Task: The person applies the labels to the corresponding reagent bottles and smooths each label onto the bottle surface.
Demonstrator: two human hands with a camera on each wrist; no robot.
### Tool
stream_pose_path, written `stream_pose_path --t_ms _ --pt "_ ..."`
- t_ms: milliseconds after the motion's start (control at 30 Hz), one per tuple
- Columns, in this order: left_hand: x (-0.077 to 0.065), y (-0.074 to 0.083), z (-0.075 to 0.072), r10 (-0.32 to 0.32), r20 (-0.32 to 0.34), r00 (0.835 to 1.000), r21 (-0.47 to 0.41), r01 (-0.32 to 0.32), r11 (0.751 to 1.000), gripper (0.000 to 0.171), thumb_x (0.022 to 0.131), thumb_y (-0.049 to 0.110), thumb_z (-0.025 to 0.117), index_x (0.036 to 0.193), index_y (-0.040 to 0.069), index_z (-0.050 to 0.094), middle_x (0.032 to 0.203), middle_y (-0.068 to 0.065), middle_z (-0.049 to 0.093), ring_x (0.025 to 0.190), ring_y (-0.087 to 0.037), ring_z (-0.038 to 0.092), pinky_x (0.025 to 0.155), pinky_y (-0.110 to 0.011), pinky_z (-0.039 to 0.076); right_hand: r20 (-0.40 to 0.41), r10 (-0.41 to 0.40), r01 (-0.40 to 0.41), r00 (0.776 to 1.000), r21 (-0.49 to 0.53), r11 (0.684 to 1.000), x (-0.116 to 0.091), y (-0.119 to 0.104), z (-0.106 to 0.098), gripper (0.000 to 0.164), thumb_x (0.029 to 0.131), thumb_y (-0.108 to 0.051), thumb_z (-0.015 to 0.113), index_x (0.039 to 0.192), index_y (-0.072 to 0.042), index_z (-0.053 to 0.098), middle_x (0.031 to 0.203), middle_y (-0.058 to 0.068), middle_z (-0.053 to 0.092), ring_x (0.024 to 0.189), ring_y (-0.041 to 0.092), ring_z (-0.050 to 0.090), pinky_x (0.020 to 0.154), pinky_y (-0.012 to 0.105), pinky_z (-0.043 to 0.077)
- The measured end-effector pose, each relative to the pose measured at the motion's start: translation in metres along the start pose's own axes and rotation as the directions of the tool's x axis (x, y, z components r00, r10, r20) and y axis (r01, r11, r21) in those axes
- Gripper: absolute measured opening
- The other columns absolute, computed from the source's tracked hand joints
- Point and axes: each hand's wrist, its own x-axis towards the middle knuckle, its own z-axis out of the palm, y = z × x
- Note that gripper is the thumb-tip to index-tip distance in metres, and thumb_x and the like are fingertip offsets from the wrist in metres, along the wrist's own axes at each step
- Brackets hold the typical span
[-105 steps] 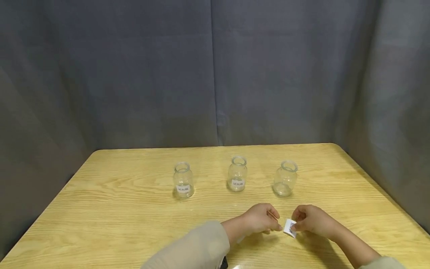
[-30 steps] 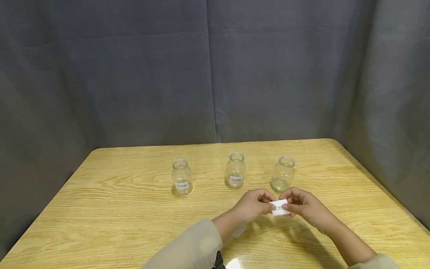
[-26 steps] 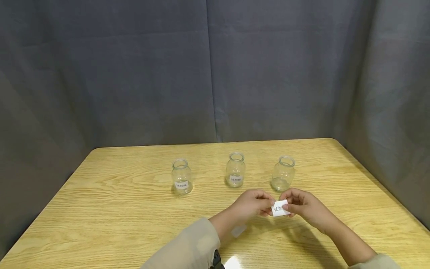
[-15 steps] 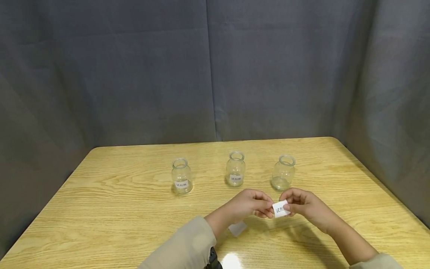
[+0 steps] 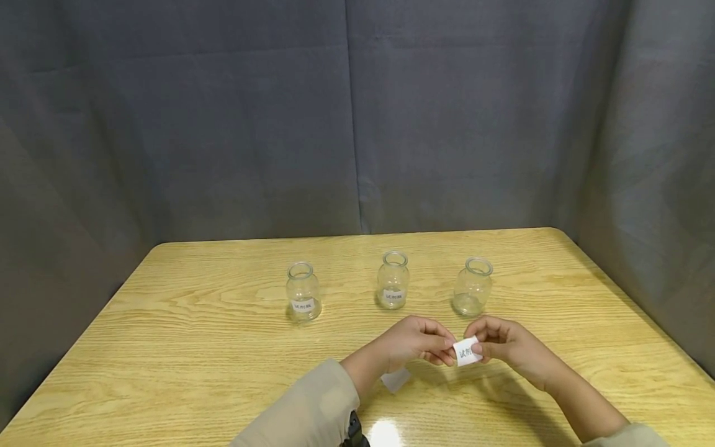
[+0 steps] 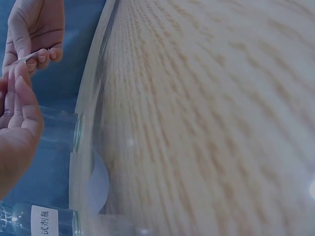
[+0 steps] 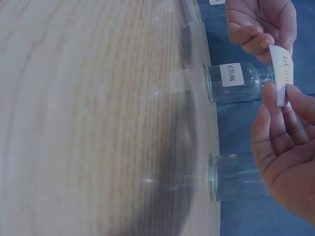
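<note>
A small white label (image 5: 463, 352) with printed black characters is held up over the table between both hands. My right hand (image 5: 516, 352) pinches its right side, thumb on the printed face and partly covering the print. From the other side, my left hand (image 5: 413, 340) pinches the label's left edge between thumb and fingers. In the right wrist view the label (image 7: 281, 73) looks slightly bent. Just beyond my right hand stands a clear glass jar (image 5: 472, 288) with no label in sight. The middle jar (image 5: 393, 278) and left jar (image 5: 302, 287) each carry a similar label.
A pale slip of paper (image 5: 395, 380) lies on the wooden table (image 5: 184, 347) by my left wrist, partly hidden by it. A dark grey curtain (image 5: 251, 124) surrounds the table's back and sides. Light glares off the table's front.
The label was low over the table in my right hand, with my left hand apart. Both hands rose and met at it; the left then drew slightly leftward, uncovering more of the paper slip.
</note>
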Motion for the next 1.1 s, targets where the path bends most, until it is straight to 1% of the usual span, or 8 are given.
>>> stream_pose_path --t_ms 400,567,700,767,933,1000,1100 --pt "0.0021 -0.0027 -0.0007 -0.012 0.003 1.0 0.007 0.012 1.0 0.02 0.085 0.004 0.051 0.095 -0.013 0.055 0.077 -0.013 0.062 0.063 -0.01 0.058 0.062 -0.026 0.048 0.007 0.013 -0.013 1.0 0.004 1.0 0.0001 -0.0003 0.0001 0.016 0.085 -0.005 0.051 0.099 0.003 0.05 0.082 0.005 0.054 0.074 0.014 0.053 0.068 0.032 0.046" --pt "0.0022 -0.0046 -0.001 -0.015 -0.008 1.0 0.03 0.015 0.999 0.018 0.084 0.003 0.053 0.094 -0.012 0.056 0.077 -0.014 0.062 0.063 -0.011 0.058 0.063 -0.03 0.049 0.006 0.022 -0.022 1.0 0.002 1.0 0.0003 0.0004 0.0006 0.016 0.085 -0.006 0.052 0.099 0.003 0.051 0.083 0.005 0.054 0.075 0.015 0.054 0.069 0.034 0.046" --pt "0.0022 -0.0049 -0.0008 -0.016 -0.012 1.0 0.035 0.016 0.999 0.017 0.083 0.002 0.054 0.093 -0.012 0.057 0.076 -0.016 0.062 0.063 -0.011 0.058 0.063 -0.031 0.049 0.007 0.025 -0.025 1.0 -0.002 1.0 0.0007 0.0006 0.0013 0.018 0.085 -0.007 0.052 0.099 0.004 0.05 0.083 0.006 0.053 0.076 0.015 0.053 0.069 0.035 0.046" --pt "0.0022 -0.0046 -0.0007 -0.016 -0.015 1.0 0.035 0.017 0.999 0.017 0.083 0.002 0.054 0.092 -0.012 0.057 0.074 -0.015 0.062 0.063 -0.011 0.058 0.063 -0.03 0.049 0.004 0.026 -0.026 1.0 -0.005 1.0 0.001 0.0006 0.0018 0.02 0.085 -0.008 0.052 0.099 0.006 0.049 0.084 0.006 0.053 0.076 0.015 0.053 0.069 0.035 0.046" --pt "0.0026 -0.0044 -0.0003 -0.026 -0.039 0.999 0.049 0.027 0.998 0.014 0.083 0.003 0.054 0.09 -0.008 0.058 0.073 -0.006 0.06 0.065 -0.011 0.058 0.065 -0.031 0.049 -0.032 0.024 -0.024 0.999 -0.023 0.999 0.0022 0.0015 0.0036 0.022 0.085 -0.009 0.052 0.098 0.008 0.048 0.083 0.006 0.053 0.074 0.014 0.053 0.068 0.033 0.046" --pt "0.0034 -0.0047 -0.0001 -0.027 -0.06 0.998 0.056 0.031 0.998 0.013 0.083 0.004 0.054 0.09 -0.007 0.058 0.073 -0.005 0.06 0.066 -0.012 0.059 0.066 -0.031 0.049 -0.058 0.028 -0.03 0.998 -0.029 0.999 0.0029 0.0019 0.0049 0.023 0.085 -0.009 0.053 0.098 0.009 0.048 0.084 0.006 0.053 0.074 0.014 0.053 0.068 0.033 0.046" --pt "0.0046 -0.0054 0.0005 -0.026 -0.108 0.994 0.066 0.034 0.997 0.012 0.083 0.004 0.054 0.089 -0.006 0.058 0.074 -0.006 0.06 0.067 -0.013 0.059 0.065 -0.029 0.049 -0.107 0.049 -0.054 0.993 -0.043 0.998 0.0041 0.0018 0.0077 0.027 0.084 -0.011 0.054 0.099 0.01 0.047 0.085 0.007 0.053 0.075 0.015 0.052 0.068 0.034 0.046"
